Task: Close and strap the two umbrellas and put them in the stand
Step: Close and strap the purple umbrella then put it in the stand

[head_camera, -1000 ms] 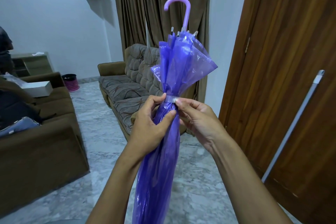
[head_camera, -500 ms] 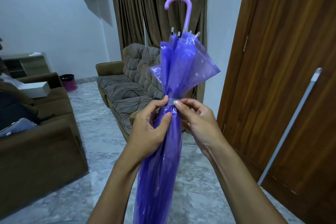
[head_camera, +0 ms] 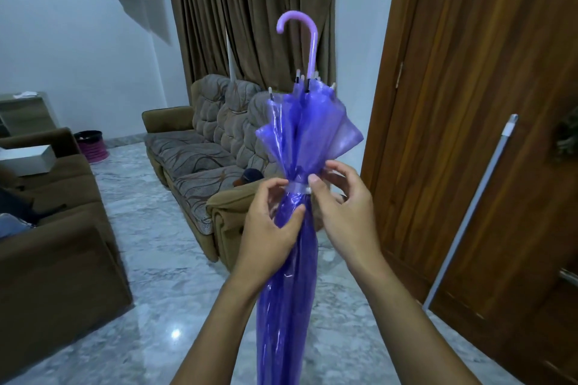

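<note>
A closed purple see-through umbrella [head_camera: 291,275] stands upright in front of me, its curved lilac handle [head_camera: 308,37] at the top. A pale strap [head_camera: 295,188] circles the folded canopy where the loose rim flares out above. My left hand [head_camera: 269,228] grips the canopy just under the strap, thumb across the front. My right hand [head_camera: 342,212] has its thumb tip on the strap's right end, the other fingers loosely curled behind the canopy. No second umbrella and no stand are in view.
A wooden door [head_camera: 488,134] fills the right side, with a white pole [head_camera: 469,212] leaning on it. A patterned sofa [head_camera: 200,159] stands ahead under brown curtains, a brown sofa [head_camera: 53,244] at left. A pink bin [head_camera: 92,147] sits by the far wall. Marble floor lies below.
The strap is wrapped round the canopy throughout. My right hand's fingers have loosened and spread a little from the strap. The umbrella and both hands have shifted slightly right in the view.
</note>
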